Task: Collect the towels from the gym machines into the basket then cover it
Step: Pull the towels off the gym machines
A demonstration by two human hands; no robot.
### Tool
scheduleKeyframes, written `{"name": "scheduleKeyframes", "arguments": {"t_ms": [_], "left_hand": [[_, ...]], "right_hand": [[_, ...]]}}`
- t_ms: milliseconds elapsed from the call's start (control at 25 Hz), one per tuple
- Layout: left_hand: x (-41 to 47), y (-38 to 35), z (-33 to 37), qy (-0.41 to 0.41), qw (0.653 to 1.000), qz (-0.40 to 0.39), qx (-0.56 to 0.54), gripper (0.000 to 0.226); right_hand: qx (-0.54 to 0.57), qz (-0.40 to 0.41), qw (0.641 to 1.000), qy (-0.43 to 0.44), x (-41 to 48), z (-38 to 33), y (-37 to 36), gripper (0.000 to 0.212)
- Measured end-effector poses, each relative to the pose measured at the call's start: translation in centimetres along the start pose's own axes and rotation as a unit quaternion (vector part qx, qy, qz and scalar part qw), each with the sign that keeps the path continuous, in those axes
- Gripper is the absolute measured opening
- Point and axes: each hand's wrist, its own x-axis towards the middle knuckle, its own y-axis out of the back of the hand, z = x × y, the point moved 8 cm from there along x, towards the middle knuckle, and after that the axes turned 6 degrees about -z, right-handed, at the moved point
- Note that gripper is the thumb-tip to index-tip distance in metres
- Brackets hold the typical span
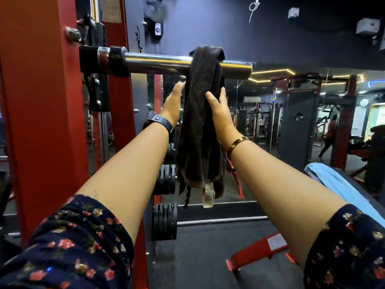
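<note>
A dark brown towel (201, 126) hangs draped over the chrome bar (158, 63) of a red gym machine, its ends dangling well below the bar. My right hand (218, 113) grips the towel's right side just under the bar, thumb in front and fingers wrapped behind. On the towel's left edge rests my left hand (174, 103), fingers extended and partly hidden behind the cloth. A light blue towel (331, 180) lies on a dark bench at the right. No basket is in view.
The machine's red upright (41, 113) fills the left. Black weight plates (165, 222) are stacked low behind the towel. A red floor frame (258, 251) lies at the lower right. A mirror wall behind reflects other machines and a walking person (329, 136).
</note>
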Motion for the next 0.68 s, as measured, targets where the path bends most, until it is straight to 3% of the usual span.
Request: {"name": "scheduleKeyframes", "arguments": {"t_ms": [80, 160, 280, 440, 560, 680], "left_hand": [[1.1, -1.4, 1.1, -0.035, 0.999, -0.009, -0.031, 0.036], [2.1, -2.0, 1.3, -0.070, 0.997, 0.009, -0.017, 0.045], [2.8, -2.1, 1.3, -0.072, 0.988, 0.075, 0.111, 0.056], [3.1, -1.8, 1.9, -0.097, 0.957, 0.137, 0.237, 0.048], [3.1, -1.2, 0.5, -0.098, 0.945, 0.130, 0.282, 0.048], [1.5, -1.2, -2.5, -0.080, 0.921, 0.083, 0.373, 0.048]], "right_hand": [[-0.031, 0.003, 0.999, 0.032, 1.5, 0.0, -0.1, 0.091], [-0.065, 0.003, 0.995, 0.072, 2.7, -0.2, -0.5, 0.087], [-0.109, 0.005, 0.986, 0.123, 4.0, -1.1, -0.5, 0.086], [-0.225, 0.033, 0.959, 0.166, 3.9, -2.5, -0.4, 0.094], [-0.421, 0.108, 0.870, 0.230, 2.8, -3.9, 0.6, 0.102], [-0.615, 0.042, 0.733, 0.290, 2.4, -3.8, 0.0, 0.101]]}}
